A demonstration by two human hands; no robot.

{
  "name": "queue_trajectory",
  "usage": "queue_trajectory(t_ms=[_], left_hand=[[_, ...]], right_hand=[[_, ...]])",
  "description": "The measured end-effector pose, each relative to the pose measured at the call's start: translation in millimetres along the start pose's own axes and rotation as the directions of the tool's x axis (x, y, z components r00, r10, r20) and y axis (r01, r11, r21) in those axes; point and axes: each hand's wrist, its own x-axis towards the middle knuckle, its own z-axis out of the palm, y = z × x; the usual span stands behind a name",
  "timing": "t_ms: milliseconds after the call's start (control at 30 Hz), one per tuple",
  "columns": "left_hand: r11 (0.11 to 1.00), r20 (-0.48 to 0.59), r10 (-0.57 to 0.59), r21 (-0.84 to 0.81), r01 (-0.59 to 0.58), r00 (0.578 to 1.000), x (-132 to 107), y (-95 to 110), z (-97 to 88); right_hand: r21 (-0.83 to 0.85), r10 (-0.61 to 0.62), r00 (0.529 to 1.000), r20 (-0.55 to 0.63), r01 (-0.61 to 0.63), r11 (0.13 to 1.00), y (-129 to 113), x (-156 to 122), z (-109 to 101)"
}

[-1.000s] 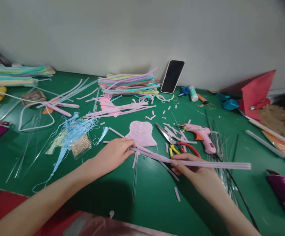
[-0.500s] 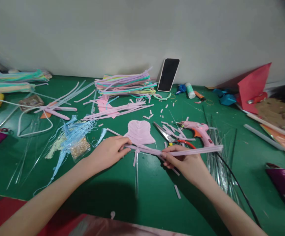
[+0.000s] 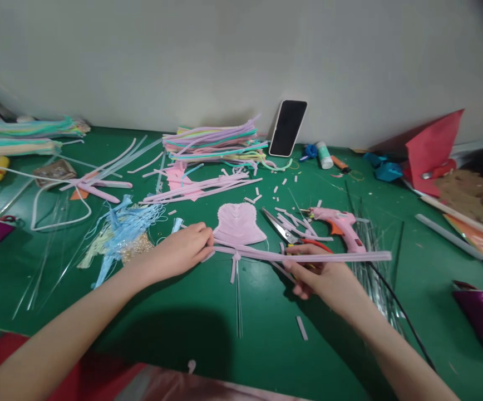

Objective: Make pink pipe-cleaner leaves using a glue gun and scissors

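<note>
Pale pink pipe cleaners stretch across the front of a pink leaf-shaped piece made of the same fuzzy stems. My left hand pinches their left end, beside the piece's lower left edge. Farther right, my right hand grips the pipe cleaners between thumb and fingers, and their free ends stick out past it. Below the leaf shape, a short pink stem and thin clear strands hang from a small knot. Scissors with red handles lie just behind my right hand, the handles partly covered.
A pink glue gun lies right of the scissors, its black cord running forward. Cut pink bits are scattered around. Blue tassels and a bag of gold beads lie left. Behind are pipe cleaner bundles and a leaning phone.
My right hand has slid a little to the right along the pipe cleaners, and their free ends reach farther right. My left hand has shifted slightly left, still pinching.
</note>
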Motion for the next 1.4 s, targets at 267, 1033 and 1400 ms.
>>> queue_trajectory(t_ms=[267, 1033, 1400], left_hand=[[0.959, 0.014, -0.089, -0.269, 0.089, 0.996, -6, -3, -6.4], [0.7, -0.064, -0.448, -0.645, 0.305, 0.892, -57, -34, -29.3], [0.842, -0.141, -0.484, -0.346, 0.415, 0.864, -60, -44, -16.3]], right_hand=[[-0.591, -0.595, 0.476, -0.647, 0.179, 0.787, 3, -45, -23], [-0.543, -0.693, 0.62, 0.368, 0.748, 0.381, -22, 49, 56], [-0.664, -0.667, 0.741, 0.082, 0.54, 0.517, -26, 15, 7]])
